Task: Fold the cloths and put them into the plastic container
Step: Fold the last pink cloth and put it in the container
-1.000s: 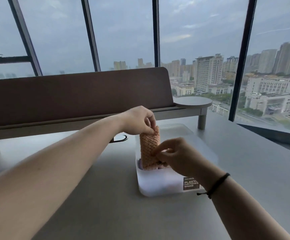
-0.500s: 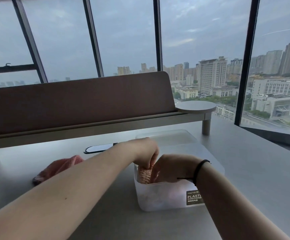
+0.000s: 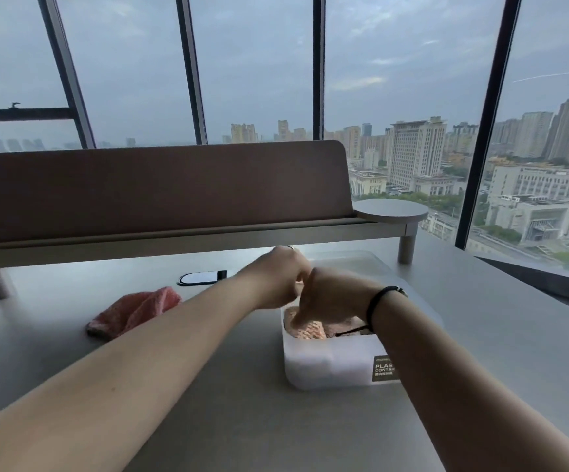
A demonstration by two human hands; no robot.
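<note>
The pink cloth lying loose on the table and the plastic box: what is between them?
In the head view, the person's left forearm crosses between the pink cloth and the plastic box; otherwise only bare table shows.

One dark label sits on the near wall of the plastic container. Its pale capital letters give "PLAS" on the first line and "CONTAI" on the second; the right forearm covers the ends of both words. Under them runs a third, smaller line of characters, too small to read. A thin line of print at the label's top edge is also too small to read.
</note>
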